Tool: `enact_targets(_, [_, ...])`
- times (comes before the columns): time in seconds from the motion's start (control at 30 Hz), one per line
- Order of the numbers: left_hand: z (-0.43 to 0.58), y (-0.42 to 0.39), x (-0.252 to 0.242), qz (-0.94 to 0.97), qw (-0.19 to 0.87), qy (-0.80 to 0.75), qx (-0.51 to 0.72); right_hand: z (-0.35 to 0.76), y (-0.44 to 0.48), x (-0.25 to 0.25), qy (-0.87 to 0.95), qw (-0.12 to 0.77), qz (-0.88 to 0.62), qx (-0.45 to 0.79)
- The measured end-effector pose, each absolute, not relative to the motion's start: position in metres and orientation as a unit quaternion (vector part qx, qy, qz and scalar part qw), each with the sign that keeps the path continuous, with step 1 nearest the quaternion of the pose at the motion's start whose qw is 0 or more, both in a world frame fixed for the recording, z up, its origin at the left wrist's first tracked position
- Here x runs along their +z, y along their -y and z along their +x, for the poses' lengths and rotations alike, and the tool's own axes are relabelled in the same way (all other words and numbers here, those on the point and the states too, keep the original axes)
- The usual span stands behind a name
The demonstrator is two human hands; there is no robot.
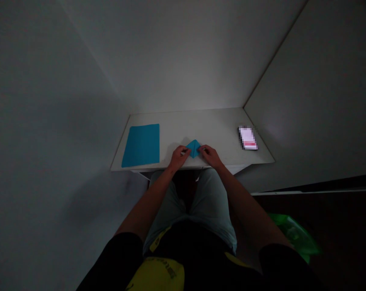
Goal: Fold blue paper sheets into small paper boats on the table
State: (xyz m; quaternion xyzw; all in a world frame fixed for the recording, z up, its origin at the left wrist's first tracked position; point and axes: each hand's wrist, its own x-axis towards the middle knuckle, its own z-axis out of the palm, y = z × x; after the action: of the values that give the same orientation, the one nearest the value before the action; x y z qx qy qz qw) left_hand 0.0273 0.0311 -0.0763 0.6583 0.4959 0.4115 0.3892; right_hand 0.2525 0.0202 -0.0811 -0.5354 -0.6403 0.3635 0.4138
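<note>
Between my hands, near the front edge of the white table, lies a small piece of folded blue paper (194,148), diamond-shaped with a crease line down its middle. My left hand (180,156) pinches its left corner between thumb and fingers. On the opposite side, my right hand (211,155) grips the right corner the same way. The fingertips cover both side corners, while the top and bottom points stay visible.
A larger blue sheet (142,145) lies flat on the left of the white table (198,121). At the right is a phone (248,138) with its lit screen blurred out. Walls border the table at the back and sides. A green plastic bag (295,234) sits low at the right.
</note>
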Motion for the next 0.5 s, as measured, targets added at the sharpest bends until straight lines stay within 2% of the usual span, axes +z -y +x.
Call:
enact_targets(0.2, [0.027, -0.0336, -0.0774, 0.626, 0.407, -0.493, 0.446, 0.2503, -0.0215, -0.0829, 0.65, 0.434, -0.499, 0.375])
enact_targets(0.5, [0.0195, -0.0409, -0.0702, 0.6, 0.468, -0.504, 0.409, 0.2446, -0.025, -0.0778, 0.636, 0.431, -0.518, 0.377])
